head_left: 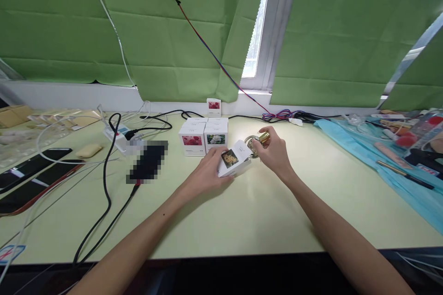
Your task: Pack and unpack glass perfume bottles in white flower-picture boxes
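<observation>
"Across one pale table (277,221): the count, largest first?"

"Along the right side, one blue sheet (360,147). Near the back, one cluster of white boxes (194,148) of uncertain total, with two flower-printed fronts in view."

"Next in size?"

"Two hands: left hand (209,170) and right hand (277,150), both occupied. Grasped in the left: one tilted white carton (237,159) with a yellow-flower print, just before the cluster."

"Smaller still?"

"Behind the cluster, one upright white box (214,107) with red flowers. Pinched in the right: one round bottle (254,150) beside the carton's flap end, touching or not, hard to tell. Smallest, one gold cap (264,137)."
</observation>
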Demonstrator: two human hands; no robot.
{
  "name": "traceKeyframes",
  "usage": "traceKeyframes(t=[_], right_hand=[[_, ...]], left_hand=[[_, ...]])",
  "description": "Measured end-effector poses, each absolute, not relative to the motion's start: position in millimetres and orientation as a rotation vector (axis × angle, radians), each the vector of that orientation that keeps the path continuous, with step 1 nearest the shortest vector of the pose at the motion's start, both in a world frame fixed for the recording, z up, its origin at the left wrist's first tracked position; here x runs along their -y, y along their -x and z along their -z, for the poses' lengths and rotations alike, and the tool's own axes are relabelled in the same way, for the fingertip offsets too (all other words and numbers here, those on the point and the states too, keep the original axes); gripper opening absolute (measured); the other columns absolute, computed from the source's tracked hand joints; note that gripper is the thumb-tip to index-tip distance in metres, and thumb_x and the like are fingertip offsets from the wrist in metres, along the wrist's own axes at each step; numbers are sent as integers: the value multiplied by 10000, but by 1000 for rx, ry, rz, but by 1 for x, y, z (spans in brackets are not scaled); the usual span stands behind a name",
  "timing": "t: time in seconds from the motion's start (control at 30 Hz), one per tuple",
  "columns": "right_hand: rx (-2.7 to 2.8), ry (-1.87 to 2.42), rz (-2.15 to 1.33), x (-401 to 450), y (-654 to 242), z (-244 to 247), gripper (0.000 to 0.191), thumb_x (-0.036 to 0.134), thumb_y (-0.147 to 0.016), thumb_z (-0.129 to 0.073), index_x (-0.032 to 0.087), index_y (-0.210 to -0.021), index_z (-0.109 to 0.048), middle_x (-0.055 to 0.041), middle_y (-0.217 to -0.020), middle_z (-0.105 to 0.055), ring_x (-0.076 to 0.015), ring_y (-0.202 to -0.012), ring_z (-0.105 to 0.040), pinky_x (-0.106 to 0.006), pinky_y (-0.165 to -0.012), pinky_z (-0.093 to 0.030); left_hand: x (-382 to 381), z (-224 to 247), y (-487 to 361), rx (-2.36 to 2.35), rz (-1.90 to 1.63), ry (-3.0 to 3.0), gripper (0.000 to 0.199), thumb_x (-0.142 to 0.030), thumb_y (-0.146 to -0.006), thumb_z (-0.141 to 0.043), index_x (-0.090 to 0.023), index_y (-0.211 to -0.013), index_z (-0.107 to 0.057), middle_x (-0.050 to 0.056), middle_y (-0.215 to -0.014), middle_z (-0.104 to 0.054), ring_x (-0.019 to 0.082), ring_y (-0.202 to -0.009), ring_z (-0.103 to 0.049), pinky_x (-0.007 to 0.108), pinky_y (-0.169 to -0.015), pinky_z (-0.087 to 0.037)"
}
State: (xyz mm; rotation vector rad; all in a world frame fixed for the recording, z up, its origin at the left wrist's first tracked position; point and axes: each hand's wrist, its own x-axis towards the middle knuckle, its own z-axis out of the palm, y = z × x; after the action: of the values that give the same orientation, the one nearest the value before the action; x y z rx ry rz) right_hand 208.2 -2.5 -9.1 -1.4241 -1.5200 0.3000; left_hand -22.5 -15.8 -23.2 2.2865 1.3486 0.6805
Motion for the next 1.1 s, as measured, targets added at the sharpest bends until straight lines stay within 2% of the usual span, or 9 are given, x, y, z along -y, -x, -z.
traceKeyframes(t=[0.23, 0.57, 0.8, 1.1], right_hand=[[1491, 1383, -329, 5, -206, 8, 261, 377, -835, -610, 250, -1046, -523, 74, -566, -548, -159, -476, -518, -277, -555, -402], [1452, 1384, -467, 4, -205, 8, 261, 377, -801, -641, 244, -1001, -538, 55, -587, -586, -173, -505, -581, -285, -553, -462], [1404, 1374, -670, 5, -203, 8, 272, 385, -781, -657, 253, -985, -534, 42, -640, -640, -154, -422, -560, -270, -413, -434], [1370, 1295, -799, 4, -202, 12, 285, 379, -779, -688, 250, -979, -531, 50, -584, -638, -137, -372, -529, -250, -372, -400]], left_hand=[[19, 23, 20, -1352, -630, -2319, 693, -405, -783, -706, -294, -1418, -451, 90, -1344, -550, 332, -1202, -572, 447, -954, -519], [19, 22, 18, -1317, -665, -2312, 707, -405, -791, -708, -280, -1429, -431, 93, -1401, -526, 329, -1258, -542, 455, -1029, -489], [20, 23, 17, -1286, -717, -2283, 728, -397, -785, -723, -284, -1444, -433, 98, -1426, -519, 338, -1282, -536, 473, -1060, -480], [19, 22, 16, -1292, -698, -2317, 763, -422, -799, -709, -251, -1471, -390, 117, -1455, -497, 332, -1308, -514, 464, -1058, -473]])
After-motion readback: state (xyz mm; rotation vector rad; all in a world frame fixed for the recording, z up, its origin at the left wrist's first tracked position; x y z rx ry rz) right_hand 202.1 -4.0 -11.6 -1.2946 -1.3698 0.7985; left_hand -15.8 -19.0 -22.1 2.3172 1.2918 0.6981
